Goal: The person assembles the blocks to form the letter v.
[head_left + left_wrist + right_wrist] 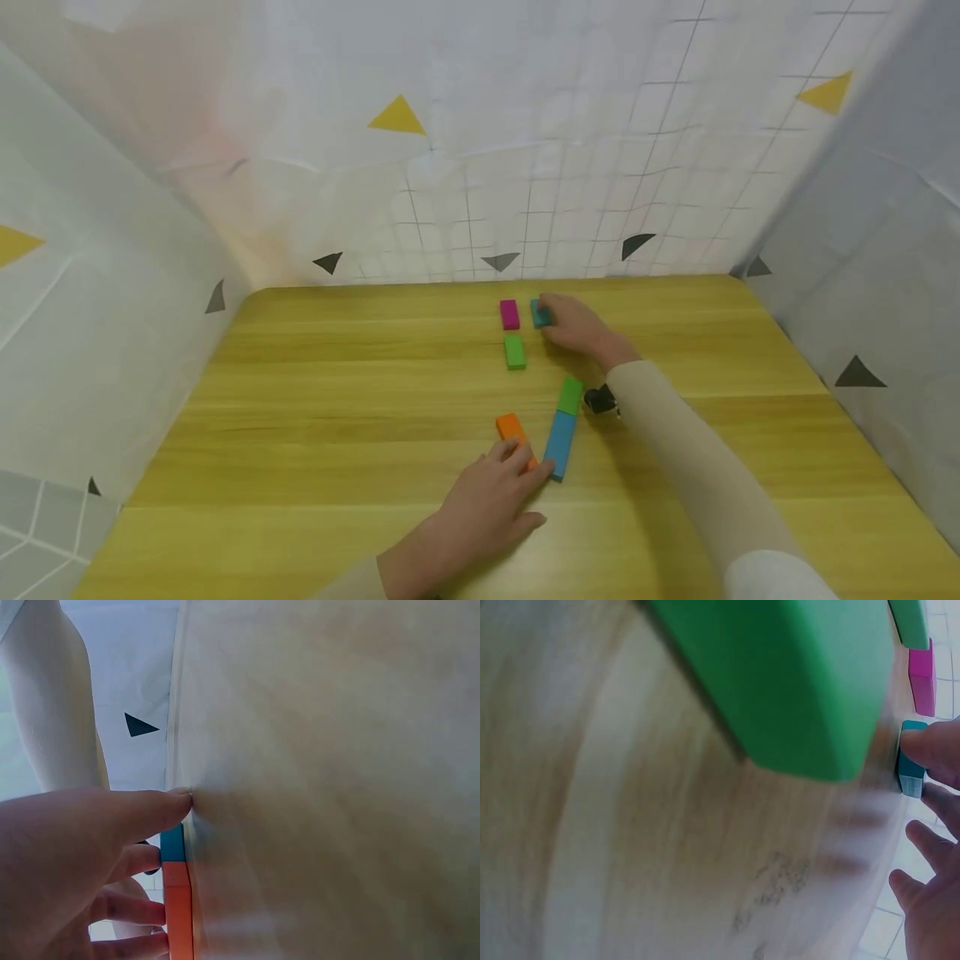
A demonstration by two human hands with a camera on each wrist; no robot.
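At the far part of the table, my right hand (576,323) pinches a small teal block (536,314); in the right wrist view the thumb lies on the teal block (910,782) with a finger at its end. Nearer to me, my left hand (487,500) lies with loosely extended fingers touching an orange block (511,427) and the near end of a blue block (561,443). Its thumb stands apart from them in the left wrist view. A green block (570,396) sits end to end with the blue one.
A magenta block (510,315) lies left of the teal one, and another green block (515,352) just nearer. A small black object (600,400) shows beside the right sleeve. White sheets with triangles (397,115) wall in the wooden table (337,400) at back and sides.
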